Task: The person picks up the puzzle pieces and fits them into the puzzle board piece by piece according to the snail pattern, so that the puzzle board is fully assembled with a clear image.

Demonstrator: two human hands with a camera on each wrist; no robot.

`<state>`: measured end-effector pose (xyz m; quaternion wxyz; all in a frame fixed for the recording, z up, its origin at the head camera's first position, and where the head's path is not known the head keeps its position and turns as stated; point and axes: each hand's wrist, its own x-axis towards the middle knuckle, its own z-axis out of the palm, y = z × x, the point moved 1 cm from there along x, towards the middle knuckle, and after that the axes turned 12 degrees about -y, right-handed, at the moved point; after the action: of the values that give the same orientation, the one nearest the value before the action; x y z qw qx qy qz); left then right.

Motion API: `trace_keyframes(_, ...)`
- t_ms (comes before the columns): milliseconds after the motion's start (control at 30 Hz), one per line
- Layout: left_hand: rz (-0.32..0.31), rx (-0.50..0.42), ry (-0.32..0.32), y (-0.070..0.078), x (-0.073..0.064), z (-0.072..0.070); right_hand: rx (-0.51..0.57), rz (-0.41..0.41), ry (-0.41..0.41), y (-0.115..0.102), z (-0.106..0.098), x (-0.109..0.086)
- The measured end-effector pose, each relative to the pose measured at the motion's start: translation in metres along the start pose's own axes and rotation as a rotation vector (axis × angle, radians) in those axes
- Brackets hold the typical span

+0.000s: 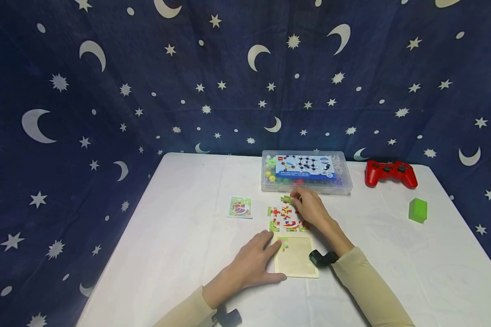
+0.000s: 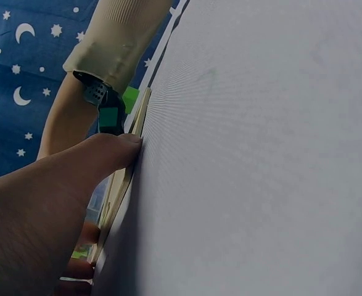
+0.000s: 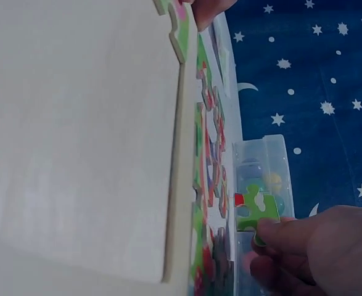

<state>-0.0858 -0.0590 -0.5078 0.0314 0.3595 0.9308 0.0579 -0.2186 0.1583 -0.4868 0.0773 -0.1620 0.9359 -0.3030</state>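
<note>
My right hand (image 1: 311, 208) pinches a green jigsaw piece (image 3: 255, 206) with a red corner between thumb and fingers, above the far side of the loose pieces. Several loose jigsaw pieces (image 1: 286, 212) in red, green and white lie on the table beyond a square wooden puzzle tray (image 1: 296, 268). One placed jigsaw piece (image 1: 284, 243) sits in the tray's far left corner. My left hand (image 1: 251, 260) rests at the tray's left side with fingers spread. Its index fingertip is at the placed piece, and in the left wrist view the thumb (image 2: 106, 154) touches the tray's edge.
A small picture card (image 1: 240, 207) lies left of the loose pieces. Behind them is a clear plastic molecular model box (image 1: 307, 188). A red game controller (image 1: 390, 172) and a green block (image 1: 418, 210) are at the right. A dark starry cloth hangs behind the white table.
</note>
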Motion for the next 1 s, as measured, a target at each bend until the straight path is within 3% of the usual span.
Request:
trace_keyframes(500, 0.004, -0.006, -0.002, 0.001, 0.0, -0.002, 0.033, -0.024, 0.043, -0.005, -0.007, -0.02)
trace_keyframes(733, 0.002, -0.004, -0.006, 0.001, 0.0, -0.001, 0.063, -0.013, 0.025, -0.009, -0.01, -0.031)
trace_keyframes(1000, 0.0, -0.015, -0.013, 0.0, 0.0, 0.0, 0.12, -0.066, -0.022, -0.013, -0.01, -0.046)
